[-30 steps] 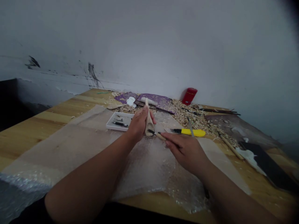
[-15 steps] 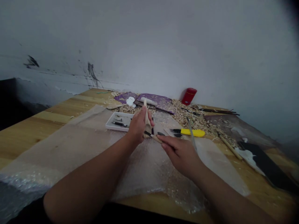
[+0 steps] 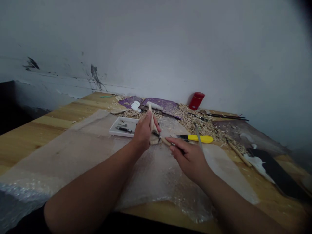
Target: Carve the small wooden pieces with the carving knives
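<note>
A pale wooden piece (image 3: 152,125), narrow at its far end and wider near the palm, is wrapped in the fingers of my left hand (image 3: 143,130). My right hand (image 3: 187,154) pinches the light wooden handle of a carving tool (image 3: 165,141). The tool's dark metal end touches or nearly touches the wide end of the wooden piece; the exact contact is too small to tell. Both hands are over a sheet of bubble wrap (image 3: 92,156). Just behind the left hand lies a white tray (image 3: 114,131) with a black pen-like tool (image 3: 124,129) and small metal bits.
A yellow-handled knife (image 3: 201,138) and a thin metal tool (image 3: 198,135) lie beyond the right hand. Wood shavings (image 3: 192,121), purple sheets (image 3: 165,105) and a red container (image 3: 196,100) are along the wall. At right are a stick (image 3: 239,152) and a dark flat object (image 3: 278,172).
The tool in my right hand has shifted and turned slightly against the wide end of the wooden piece. The wooden piece is tilted a little differently in my left hand.
</note>
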`<state>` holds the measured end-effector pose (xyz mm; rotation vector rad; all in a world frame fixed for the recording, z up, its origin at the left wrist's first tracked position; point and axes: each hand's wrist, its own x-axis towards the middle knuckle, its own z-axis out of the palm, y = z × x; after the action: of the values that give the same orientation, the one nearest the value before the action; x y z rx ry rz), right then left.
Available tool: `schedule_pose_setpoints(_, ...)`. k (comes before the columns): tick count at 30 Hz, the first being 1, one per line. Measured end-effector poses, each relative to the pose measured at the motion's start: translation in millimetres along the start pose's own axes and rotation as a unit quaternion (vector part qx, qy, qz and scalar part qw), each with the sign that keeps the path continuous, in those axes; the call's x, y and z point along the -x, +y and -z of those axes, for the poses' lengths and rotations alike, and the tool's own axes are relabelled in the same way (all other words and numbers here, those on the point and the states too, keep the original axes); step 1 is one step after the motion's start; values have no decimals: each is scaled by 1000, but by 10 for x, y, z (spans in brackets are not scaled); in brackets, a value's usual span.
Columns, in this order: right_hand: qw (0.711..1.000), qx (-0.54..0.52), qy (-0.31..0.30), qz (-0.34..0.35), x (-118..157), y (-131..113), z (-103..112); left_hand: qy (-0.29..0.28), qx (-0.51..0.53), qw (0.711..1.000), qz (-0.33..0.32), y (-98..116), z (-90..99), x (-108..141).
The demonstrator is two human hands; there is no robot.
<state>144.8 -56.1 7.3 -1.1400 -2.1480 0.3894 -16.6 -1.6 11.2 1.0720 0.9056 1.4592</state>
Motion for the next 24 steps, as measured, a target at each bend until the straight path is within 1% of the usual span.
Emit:
schedule_pose_setpoints(3, 1000, 12, -1, 26, 1, 1, 40, 2, 12, 999, -50, -19, 18, -18)
schedule_pose_setpoints(6, 999, 21, -9, 43, 9, -22, 70, 2, 18, 999, -50, -19, 27, -25)
schedule_pose_setpoints(10, 998, 22, -31, 45, 18, -41, 73, 12, 13, 998, -52, -9, 25, -21)
schedule_pose_setpoints(13, 998, 18, -34, 44, 16, -36, 48, 25, 5, 998, -61, -20, 15, -18)
schedule_pose_setpoints(16, 999, 3, -31, 26, 4, -30, 9, 40, 21, 997, -55, -33, 2, -21)
schedule_pose_setpoints(20, 997, -44, -49, -31, -1, -32, -47, 50, 46, 997, -26, -29, -7, -34)
schedule_pose_setpoints(22, 999, -31, -36, -12, 13, -34, -74, 54, 49, 997, -22, -21, -6, -41)
schedule_pose_setpoints(24, 999, 15, -17, 38, 36, -40, -96, 58, 55, 997, -15, -11, -7, -46)
